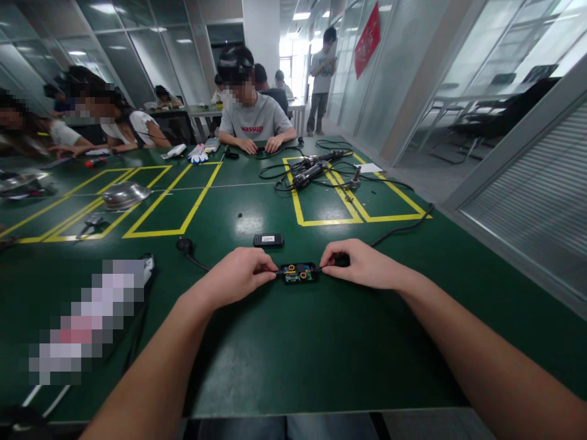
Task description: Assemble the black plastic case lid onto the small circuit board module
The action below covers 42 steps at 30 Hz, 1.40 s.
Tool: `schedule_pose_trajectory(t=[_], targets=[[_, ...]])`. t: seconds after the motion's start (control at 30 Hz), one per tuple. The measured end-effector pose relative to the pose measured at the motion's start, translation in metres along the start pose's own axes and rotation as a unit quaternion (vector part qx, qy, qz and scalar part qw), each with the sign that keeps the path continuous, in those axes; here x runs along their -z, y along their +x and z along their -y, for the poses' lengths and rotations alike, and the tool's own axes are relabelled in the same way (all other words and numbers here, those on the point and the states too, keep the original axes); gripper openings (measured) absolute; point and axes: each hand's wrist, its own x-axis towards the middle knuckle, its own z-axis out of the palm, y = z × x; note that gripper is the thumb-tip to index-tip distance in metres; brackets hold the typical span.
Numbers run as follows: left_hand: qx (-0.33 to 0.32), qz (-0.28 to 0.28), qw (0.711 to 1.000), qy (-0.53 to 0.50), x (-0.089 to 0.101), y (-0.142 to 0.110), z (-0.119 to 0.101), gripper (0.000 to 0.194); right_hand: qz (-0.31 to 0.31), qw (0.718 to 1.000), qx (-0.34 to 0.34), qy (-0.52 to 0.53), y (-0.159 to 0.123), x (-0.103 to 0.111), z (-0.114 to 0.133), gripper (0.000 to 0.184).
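An opened black case with a circuit board (299, 274) lies flat on the green table, its copper coils and green board showing. At its left end my left hand (241, 275) pinches a black cable where it enters the case. My right hand (362, 264) is closed at the other end, thumb and fingers together on the black cable there. Just behind the case rests a ribbed black cover (268, 240) with a white label. A black plug (184, 245) lies left of my left hand, its cord running toward that hand.
Yellow tape (153, 234) marks rectangles on the table. Electric screwdrivers (307, 174) with coiled cables lie at the back right. A metal bowl (126, 195) sits left, and a blurred-out long object (92, 324) lies front left. A co-worker (254, 119) sits opposite.
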Motion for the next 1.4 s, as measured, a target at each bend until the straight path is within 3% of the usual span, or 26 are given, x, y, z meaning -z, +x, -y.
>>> schedule_pose_trajectory(t=[0.2,0.4,0.67,0.9,1.2,1.4], targets=[[-0.031,-0.015,0.999,0.042,-0.004,0.001,0.000,0.016,0.000,1.000,0.004,0.004,0.001,-0.002,-0.001,0.016],[-0.065,-0.035,0.997,0.006,-0.009,0.004,0.002,0.019,-0.001,1.000,0.014,0.003,0.000,0.000,-0.005,0.016],[-0.017,-0.054,0.997,-0.060,-0.014,0.008,0.002,0.012,0.003,1.000,0.016,0.005,-0.001,-0.002,-0.004,0.016],[-0.051,-0.061,0.997,0.013,-0.016,0.010,0.006,0.011,-0.006,1.000,0.016,-0.018,-0.002,-0.003,-0.007,0.018],[-0.041,-0.095,0.993,0.059,-0.018,0.010,0.005,0.016,-0.060,0.996,0.016,-0.065,0.001,-0.015,-0.003,0.022],[-0.032,-0.126,0.990,0.047,-0.026,0.012,-0.003,0.009,-0.107,0.987,0.055,-0.107,0.003,-0.024,-0.005,0.017]])
